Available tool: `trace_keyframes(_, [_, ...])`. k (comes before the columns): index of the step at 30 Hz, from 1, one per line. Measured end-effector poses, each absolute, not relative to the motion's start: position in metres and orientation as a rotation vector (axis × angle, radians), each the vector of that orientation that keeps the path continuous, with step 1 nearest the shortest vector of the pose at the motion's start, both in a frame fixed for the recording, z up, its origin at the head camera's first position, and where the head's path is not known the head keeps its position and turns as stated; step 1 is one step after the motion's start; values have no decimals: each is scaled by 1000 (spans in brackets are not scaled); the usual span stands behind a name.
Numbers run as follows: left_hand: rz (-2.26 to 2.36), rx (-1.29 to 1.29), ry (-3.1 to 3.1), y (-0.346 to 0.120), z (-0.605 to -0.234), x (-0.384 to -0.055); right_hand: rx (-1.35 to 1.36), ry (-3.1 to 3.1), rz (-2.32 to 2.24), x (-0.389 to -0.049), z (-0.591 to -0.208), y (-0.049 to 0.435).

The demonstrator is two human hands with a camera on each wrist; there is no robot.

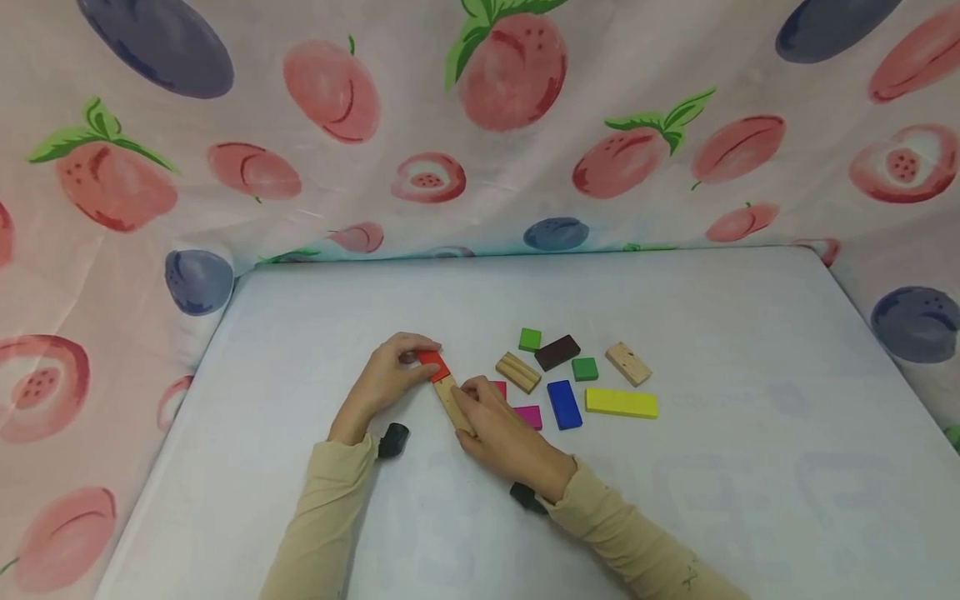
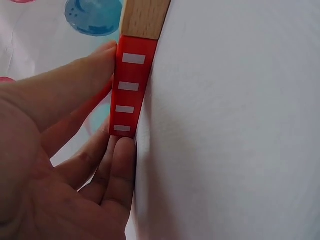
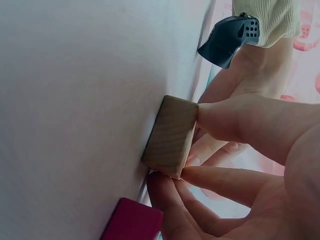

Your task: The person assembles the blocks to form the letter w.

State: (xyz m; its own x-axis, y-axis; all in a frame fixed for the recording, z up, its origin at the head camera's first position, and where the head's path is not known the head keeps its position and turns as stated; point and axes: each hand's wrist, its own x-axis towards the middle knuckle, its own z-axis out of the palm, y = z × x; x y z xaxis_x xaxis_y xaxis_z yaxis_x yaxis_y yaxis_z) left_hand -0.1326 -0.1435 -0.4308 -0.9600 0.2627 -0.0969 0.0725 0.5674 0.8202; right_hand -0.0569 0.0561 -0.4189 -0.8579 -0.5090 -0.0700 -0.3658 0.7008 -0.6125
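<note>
My left hand point(image 1: 384, 375) holds a red block point(image 1: 433, 364) between thumb and fingers on the white table. White rectangles mark the side of this red block point(image 2: 131, 87) in the left wrist view. End to end with it lies a natural wood block point(image 1: 453, 406), which my right hand point(image 1: 504, 429) grips by its sides near the close end. In the right wrist view the thumb and fingertips pinch the wood block point(image 3: 172, 135), whose end face shows. A magenta block point(image 1: 528, 417) lies just right of my right hand, and a pinkish-red one point(image 1: 499, 389) is partly hidden behind it.
Right of the hands lie a ridged wood block point(image 1: 518, 372), a dark brown block point(image 1: 557, 352), green blocks point(image 1: 529, 339), a blue block point(image 1: 564, 405), a yellow block point(image 1: 621, 403) and a plain wood block point(image 1: 628, 363). A fruit-print cloth point(image 1: 510, 167) hangs behind the table.
</note>
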Motion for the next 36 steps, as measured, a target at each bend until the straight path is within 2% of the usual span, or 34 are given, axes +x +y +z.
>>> trace_keyframes(20, [1357,401,2578,-146,-434,-134,-697,2652,-886,-57,-418,57])
trace_keyframes(36, [1364,383,2577,-144,-430,-132,-737,2762,-864,-59,-406,66])
